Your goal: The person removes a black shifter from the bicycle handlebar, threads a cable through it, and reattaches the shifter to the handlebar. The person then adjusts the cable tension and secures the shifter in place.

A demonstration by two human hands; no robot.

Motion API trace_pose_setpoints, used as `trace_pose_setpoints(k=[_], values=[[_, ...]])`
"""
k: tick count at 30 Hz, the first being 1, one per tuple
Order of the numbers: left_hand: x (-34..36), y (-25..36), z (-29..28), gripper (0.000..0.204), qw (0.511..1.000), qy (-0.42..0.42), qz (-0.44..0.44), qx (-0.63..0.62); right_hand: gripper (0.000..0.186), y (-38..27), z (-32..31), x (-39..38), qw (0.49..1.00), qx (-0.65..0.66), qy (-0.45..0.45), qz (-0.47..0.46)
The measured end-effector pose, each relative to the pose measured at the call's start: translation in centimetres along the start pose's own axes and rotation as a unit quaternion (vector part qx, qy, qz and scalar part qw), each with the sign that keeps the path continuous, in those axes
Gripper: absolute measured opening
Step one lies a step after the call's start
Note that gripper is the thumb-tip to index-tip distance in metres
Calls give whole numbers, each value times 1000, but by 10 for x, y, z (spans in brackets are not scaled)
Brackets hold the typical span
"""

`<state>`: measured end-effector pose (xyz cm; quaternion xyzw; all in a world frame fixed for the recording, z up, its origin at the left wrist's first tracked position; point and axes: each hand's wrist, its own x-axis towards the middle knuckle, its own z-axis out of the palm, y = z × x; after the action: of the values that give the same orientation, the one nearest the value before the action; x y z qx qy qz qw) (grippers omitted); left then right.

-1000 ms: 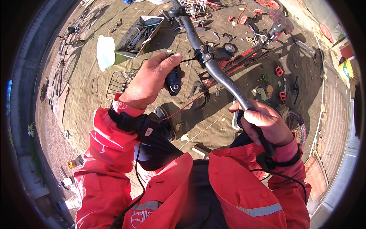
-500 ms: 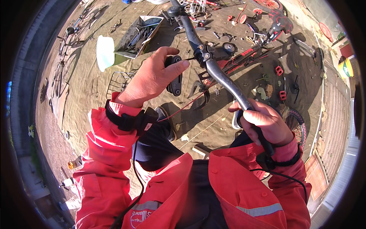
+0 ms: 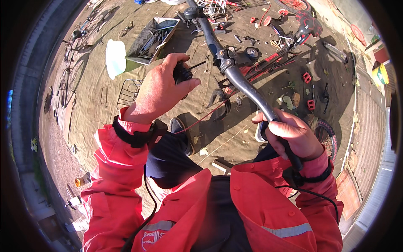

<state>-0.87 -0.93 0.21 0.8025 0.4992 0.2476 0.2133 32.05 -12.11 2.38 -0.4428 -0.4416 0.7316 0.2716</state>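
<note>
My right hand (image 3: 297,133) is wrapped round the near end of a black bicycle handlebar (image 3: 250,90). At the middle of the bar sits the stem clamp (image 3: 227,62) with its bolts. My left hand (image 3: 156,91) grips a black folding hex key set (image 3: 182,74), partly hidden by the fingers. One thin key sticks out of it toward the clamp, its tip apart from the bolts. Beyond the clamp stretches the red and black bicycle frame (image 3: 270,59) with its saddle (image 3: 310,24). A bell-like black knob (image 3: 192,13) is on the bar's far end.
A tray of tools (image 3: 161,24) stands beside a white tub (image 3: 115,59) at the far left. A wire rack (image 3: 128,94) lies nearer. Two red pedals (image 3: 310,104) and loose parts are scattered on the brown ground sheet (image 3: 96,122). A wheel (image 3: 326,136) lies behind my right hand.
My left hand has drawn back to the left with the hex key set, and the key's tip has come away from the stem clamp. The tool has turned. My right hand stays on the handlebar.
</note>
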Motion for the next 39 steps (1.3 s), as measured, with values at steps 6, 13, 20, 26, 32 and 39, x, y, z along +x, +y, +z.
trace_pose_setpoints(k=[6,13,20,26,32,39], values=[[2,5,8,50,942,-51,-143,-300,34,-1,0,0,1000,-3,-3,-2],[6,15,9,42,879,-43,-220,-421,34,2,0,-1,1000,0,3,2],[7,18,10,40,834,-48,-256,-487,35,0,-1,0,1000,-6,0,5],[13,12,10,41,789,-48,-326,-518,36,-2,-1,0,1000,-5,-5,11],[18,10,9,49,942,-35,-167,-291,36,-2,-1,2,1000,-8,-5,8],[15,7,6,59,971,28,154,183,49,2,2,3,1000,-28,8,-9]])
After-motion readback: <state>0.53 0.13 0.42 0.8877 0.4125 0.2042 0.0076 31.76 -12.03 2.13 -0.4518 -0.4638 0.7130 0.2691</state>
